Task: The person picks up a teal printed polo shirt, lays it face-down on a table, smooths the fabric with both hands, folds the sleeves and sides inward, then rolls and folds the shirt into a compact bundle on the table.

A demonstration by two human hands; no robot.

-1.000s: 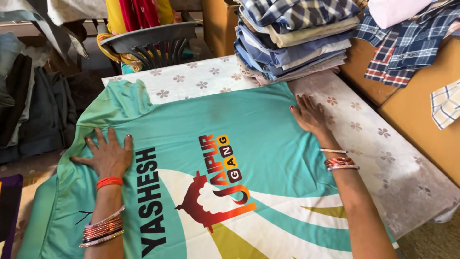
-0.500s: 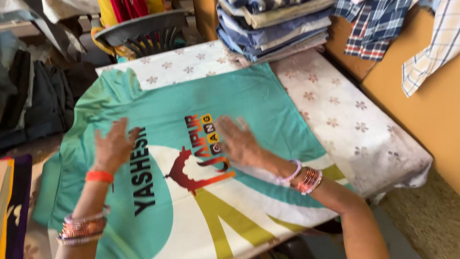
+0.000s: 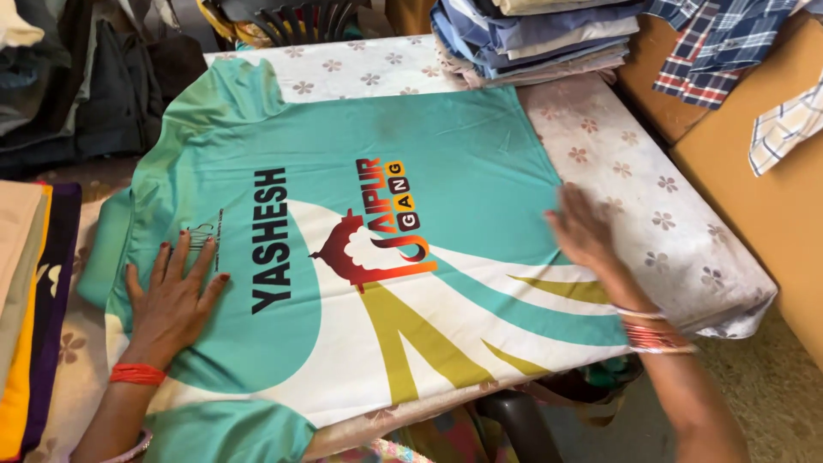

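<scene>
With both the left hand (image 3: 176,296) and right hand (image 3: 587,236) spread flat on the teal printed jersey (image 3: 446,163), uneven pressing could wrinkle it near the flowered table cover's (image 3: 677,231) right edge.

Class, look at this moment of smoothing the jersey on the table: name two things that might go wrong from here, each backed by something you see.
1. The teal jersey hangs over the near edge of the table; with only the left hand pinning it, it may slide off.
2. The right hand sweeps near the jersey's side hem, so it might drag the fabric into fresh creases. The stack of folded shirts sits touching the jersey's far edge and could snag it.
</scene>
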